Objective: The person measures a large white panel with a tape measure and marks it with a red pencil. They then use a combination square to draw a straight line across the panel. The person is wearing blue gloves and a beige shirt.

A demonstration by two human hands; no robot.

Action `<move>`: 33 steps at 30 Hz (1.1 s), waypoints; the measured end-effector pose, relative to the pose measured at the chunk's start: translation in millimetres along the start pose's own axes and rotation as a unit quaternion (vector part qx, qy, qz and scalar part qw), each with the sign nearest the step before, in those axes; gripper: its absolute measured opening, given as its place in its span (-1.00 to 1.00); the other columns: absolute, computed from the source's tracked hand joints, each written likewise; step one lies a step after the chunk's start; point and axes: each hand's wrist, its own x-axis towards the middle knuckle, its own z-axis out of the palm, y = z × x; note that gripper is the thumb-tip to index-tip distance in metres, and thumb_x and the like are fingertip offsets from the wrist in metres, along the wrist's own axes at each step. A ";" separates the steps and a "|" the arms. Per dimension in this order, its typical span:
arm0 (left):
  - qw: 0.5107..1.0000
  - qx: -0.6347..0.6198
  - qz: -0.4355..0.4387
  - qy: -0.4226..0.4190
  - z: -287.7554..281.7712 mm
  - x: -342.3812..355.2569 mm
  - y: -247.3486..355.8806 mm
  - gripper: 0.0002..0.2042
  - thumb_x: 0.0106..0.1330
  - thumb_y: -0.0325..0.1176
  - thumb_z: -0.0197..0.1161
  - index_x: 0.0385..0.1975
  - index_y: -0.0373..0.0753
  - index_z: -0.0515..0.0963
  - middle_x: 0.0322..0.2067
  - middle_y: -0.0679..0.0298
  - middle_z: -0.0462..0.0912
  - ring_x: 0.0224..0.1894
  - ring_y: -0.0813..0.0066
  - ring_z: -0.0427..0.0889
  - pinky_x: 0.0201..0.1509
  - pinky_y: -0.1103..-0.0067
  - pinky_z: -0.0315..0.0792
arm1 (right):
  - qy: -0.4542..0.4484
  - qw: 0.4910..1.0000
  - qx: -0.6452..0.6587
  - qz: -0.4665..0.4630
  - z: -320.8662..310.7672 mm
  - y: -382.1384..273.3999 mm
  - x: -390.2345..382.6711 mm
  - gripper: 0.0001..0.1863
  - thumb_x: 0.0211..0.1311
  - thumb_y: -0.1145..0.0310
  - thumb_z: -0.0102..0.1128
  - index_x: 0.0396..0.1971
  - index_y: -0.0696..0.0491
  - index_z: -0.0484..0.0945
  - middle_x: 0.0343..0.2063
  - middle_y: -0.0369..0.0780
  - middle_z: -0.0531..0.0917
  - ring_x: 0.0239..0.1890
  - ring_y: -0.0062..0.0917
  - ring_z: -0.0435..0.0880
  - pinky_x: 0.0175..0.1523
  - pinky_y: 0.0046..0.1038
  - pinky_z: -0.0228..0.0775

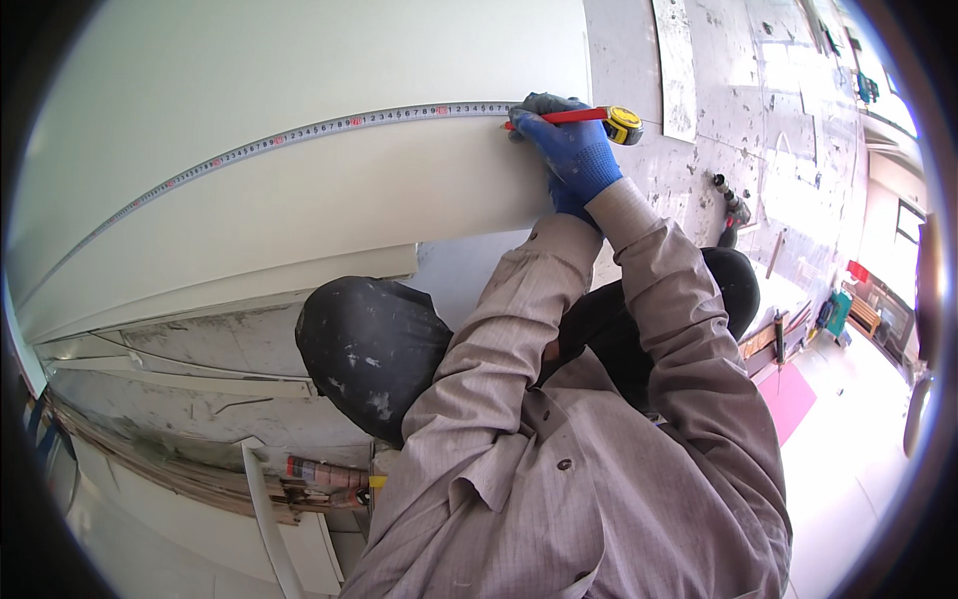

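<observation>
**Tape stretched across a pale board, pencil at its near end**

A large off-white board [299,190] fills the upper left of the view, lying flat on a paint-spattered grey work surface [738,110]. Across the board runs a steel tape blade [299,135], its long axis going from the far left edge, where it curves with the lens, to the right, ending at a yellow tape measure case [625,124] that sits just past the board's right edge.

Both arms in grey-brown sleeves reach up from the lower edge to that end of the tape. The right hand [577,150], in a blue glove, has its fingers closed narrowly around a red pencil [559,117]; the pencil lies almost level, its tip pointing left onto the blade and its butt touching the yellow case. The left hand [565,200] is mostly hidden beneath the right one, and whether its fingers grip anything cannot be told.

A narrow off-white strip [677,70] lies beyond the case. Two dark, paint-flecked knee pads [371,354] show below the board.
</observation>
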 end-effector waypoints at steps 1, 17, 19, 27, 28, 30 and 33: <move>1.000 -0.001 0.002 -0.002 -0.5 0.2 -0.4 -0.44 0.48 -0.17 -0.03 0.40 -0.29 0.15 0.43 -0.03 0.14 0.46 0.02 0.11 0.52 0.13 -0.10 | -0.014 1.000 -0.022 0.000 -1.4 -0.3 0.8 -0.66 0.25 0.11 0.23 -0.18 0.06 0.70 -0.35 -0.23 0.78 -0.28 -0.47 0.74 -0.08 -0.43 0.55; 1.000 -0.020 0.001 -0.018 -0.5 -2.0 0.0 -0.41 0.46 -0.17 -0.02 0.42 -0.32 0.12 0.44 -0.06 0.09 0.48 -0.05 0.05 0.53 0.07 -0.17 | 0.037 0.999 0.012 -0.004 5.1 -3.3 -4.6 -0.68 0.24 0.12 0.20 -0.20 0.03 0.72 -0.33 -0.23 0.78 -0.26 -0.38 0.75 -0.04 -0.40 0.55; 1.000 -0.024 -0.001 -0.019 -2.8 -3.1 0.2 -0.40 0.46 -0.17 -0.02 0.42 -0.33 0.12 0.45 -0.07 0.08 0.48 -0.06 0.05 0.53 0.06 -0.18 | -0.002 0.999 -0.032 -0.009 -1.4 -3.5 -2.0 -0.67 0.25 0.11 0.20 -0.17 0.04 0.71 -0.33 -0.22 0.78 -0.25 -0.37 0.75 -0.03 -0.40 0.55; 0.999 -0.032 0.001 -0.033 -2.9 -2.9 2.5 -0.38 0.45 -0.18 -0.01 0.43 -0.34 0.10 0.46 -0.08 0.05 0.49 -0.09 0.02 0.54 0.03 -0.22 | 0.015 0.999 0.038 -0.008 0.2 -4.6 -7.7 -0.80 0.28 0.36 0.25 -0.27 0.20 0.67 -0.41 -0.23 0.73 -0.34 -0.60 0.67 -0.09 -0.54 0.53; 0.999 -0.032 0.001 -0.030 -4.2 -2.6 2.5 -0.38 0.45 -0.18 -0.01 0.43 -0.34 0.10 0.46 -0.08 0.05 0.49 -0.10 0.01 0.54 0.03 -0.23 | -0.010 1.000 0.000 -0.016 -2.8 -9.3 -5.1 -0.81 0.28 0.37 0.26 -0.26 0.20 0.67 -0.40 -0.22 0.73 -0.34 -0.60 0.68 -0.09 -0.54 0.53; 0.999 -0.037 0.001 -0.026 -6.9 -2.8 2.3 -0.38 0.44 -0.18 -0.01 0.43 -0.35 0.10 0.46 -0.09 0.04 0.49 -0.11 0.00 0.54 0.02 -0.23 | 0.011 1.000 0.027 -0.012 2.8 -9.8 -2.4 -0.80 0.28 0.36 0.27 -0.26 0.20 0.67 -0.40 -0.22 0.73 -0.33 -0.61 0.69 -0.09 -0.55 0.53; 0.998 -0.041 -0.002 -0.036 -5.8 -6.5 1.8 -0.37 0.44 -0.18 -0.01 0.43 -0.35 0.09 0.46 -0.09 0.03 0.50 -0.12 -0.01 0.54 0.01 -0.25 | 0.059 0.996 0.053 -0.033 8.3 1.4 -2.7 -0.80 0.27 0.35 0.28 -0.28 0.20 0.68 -0.42 -0.22 0.74 -0.33 -0.61 0.69 -0.11 -0.55 0.53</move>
